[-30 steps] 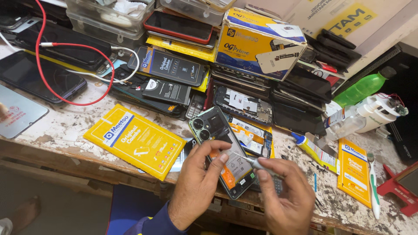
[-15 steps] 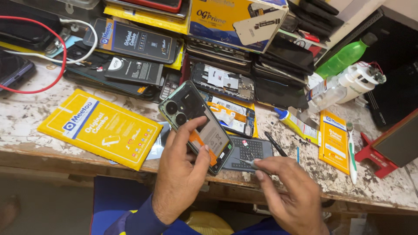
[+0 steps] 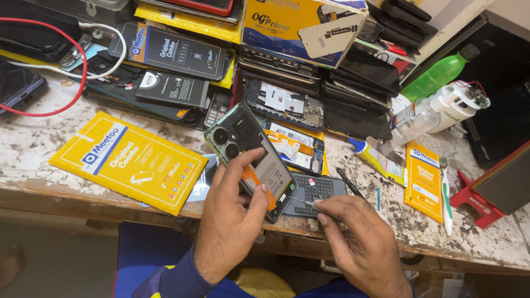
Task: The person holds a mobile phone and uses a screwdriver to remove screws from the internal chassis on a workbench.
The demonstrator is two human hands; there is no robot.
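My left hand [image 3: 232,221] grips an opened smartphone [image 3: 248,157], back cover off, with its camera end pointing up-left and the battery showing. My right hand [image 3: 361,243] pinches a thin metal tool [image 3: 302,203] whose tip touches the phone's lower end. Under the tool lies a dark keypad-like part [image 3: 319,190] on the worn white workbench [image 3: 33,149].
A yellow flat packet [image 3: 130,160] lies left of the phone. Stacks of phones, boxes and black packets fill the back. A glue tube [image 3: 378,161], another yellow packet [image 3: 424,179], a toothbrush [image 3: 445,193], a green bottle [image 3: 439,74] and a red stand [image 3: 477,204] sit right.
The view has shifted, so everything sits higher in frame. My right hand has brought the tool up from the bench edge to the phone's lower end. My left hand keeps hold of the phone.
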